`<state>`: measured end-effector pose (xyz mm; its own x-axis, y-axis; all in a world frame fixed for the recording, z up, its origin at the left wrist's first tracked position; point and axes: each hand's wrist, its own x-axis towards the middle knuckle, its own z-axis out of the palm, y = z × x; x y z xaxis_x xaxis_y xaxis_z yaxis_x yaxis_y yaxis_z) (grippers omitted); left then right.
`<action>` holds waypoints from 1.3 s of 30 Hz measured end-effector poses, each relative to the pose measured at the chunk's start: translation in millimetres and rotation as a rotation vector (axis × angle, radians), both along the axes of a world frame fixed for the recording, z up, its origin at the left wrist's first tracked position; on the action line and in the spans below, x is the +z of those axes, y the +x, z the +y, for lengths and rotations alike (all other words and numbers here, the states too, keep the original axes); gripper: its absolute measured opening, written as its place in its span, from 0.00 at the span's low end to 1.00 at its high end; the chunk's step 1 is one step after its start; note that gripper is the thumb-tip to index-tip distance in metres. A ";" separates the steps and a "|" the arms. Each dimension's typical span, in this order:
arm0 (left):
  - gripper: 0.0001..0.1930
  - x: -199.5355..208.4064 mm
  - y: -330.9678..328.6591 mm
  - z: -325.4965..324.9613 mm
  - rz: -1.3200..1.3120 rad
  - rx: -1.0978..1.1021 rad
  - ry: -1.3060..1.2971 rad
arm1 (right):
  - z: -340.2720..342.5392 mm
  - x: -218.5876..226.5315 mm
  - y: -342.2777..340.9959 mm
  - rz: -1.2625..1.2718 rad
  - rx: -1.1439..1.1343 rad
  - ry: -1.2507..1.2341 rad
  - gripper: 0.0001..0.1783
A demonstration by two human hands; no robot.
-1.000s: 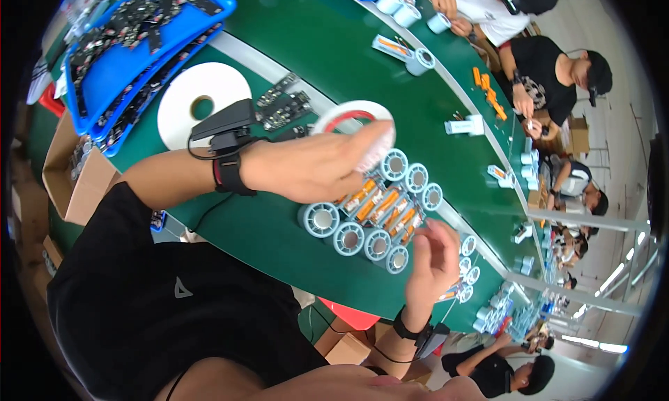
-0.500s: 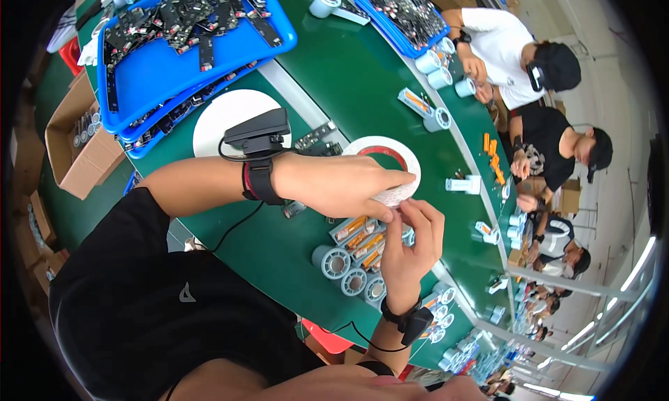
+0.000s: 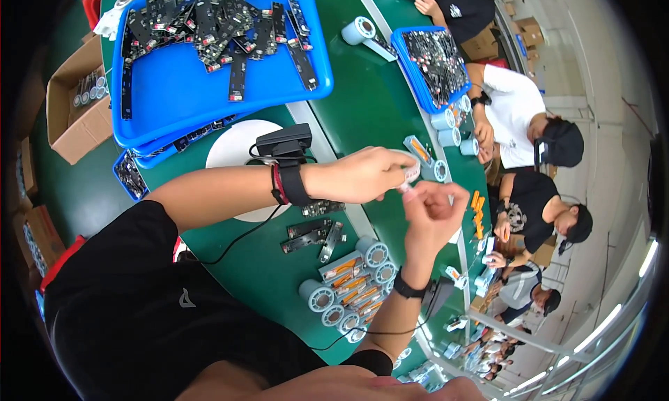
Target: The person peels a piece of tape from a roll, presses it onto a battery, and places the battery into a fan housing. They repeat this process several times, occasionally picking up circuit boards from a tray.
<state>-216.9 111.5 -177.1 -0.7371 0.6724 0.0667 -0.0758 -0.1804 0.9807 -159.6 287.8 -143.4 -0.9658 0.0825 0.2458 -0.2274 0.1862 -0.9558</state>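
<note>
Above a bare green desk (image 3: 373,115), we are pinching a round white tape roll (image 3: 416,169) with our left hand (image 3: 359,176), the right hand (image 3: 435,209) bunching its fingers at the roll's edge, grip unclear.

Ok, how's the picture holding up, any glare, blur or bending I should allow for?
Head view: the ceiling lights burn white at the right; same head view, the green table's edges bow, with black at the corners; head view again, the white tape at the left hand looks soft, and the far workers are too small to make out.
</note>
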 end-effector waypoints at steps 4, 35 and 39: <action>0.14 -36.1 -24.5 18.2 0.103 0.439 0.013 | 28.1 -34.2 -81.0 -0.144 0.028 -0.358 0.23; 0.23 -63.4 -41.7 8.3 0.103 0.571 -0.121 | 55.2 -105.5 -205.5 -0.254 -0.439 1.471 0.28; 0.23 -56.2 -43.6 1.9 0.086 0.528 -0.113 | 86.5 -89.4 -214.9 -0.666 -0.336 1.073 0.27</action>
